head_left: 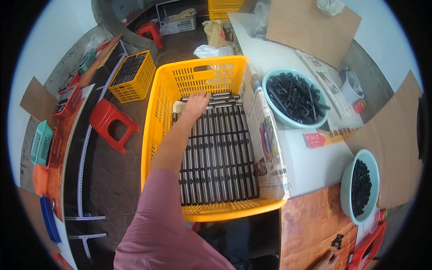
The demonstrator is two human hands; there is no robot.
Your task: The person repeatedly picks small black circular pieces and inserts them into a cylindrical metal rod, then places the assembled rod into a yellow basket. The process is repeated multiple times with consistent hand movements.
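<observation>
A yellow plastic crate in front of me holds rows of grey metal rods with dark bands and small dark knobs. My left hand reaches over them to the far end. Its fingers curl down over a metal rod lying crosswise there, next to other crosswise rods. The fingertips are partly hidden. At the lower edge, on the wood-patterned tabletop, my right hand shows only in part. Its fingers look pinched together, and what they hold cannot be made out. Small black parts lie just beyond it.
Newspaper lines the crate's right wall. Pale blue basins hold black parts and smaller black pieces. On the floor at left stand a red stool and another yellow crate of rods. Coloured baskets line a left bench.
</observation>
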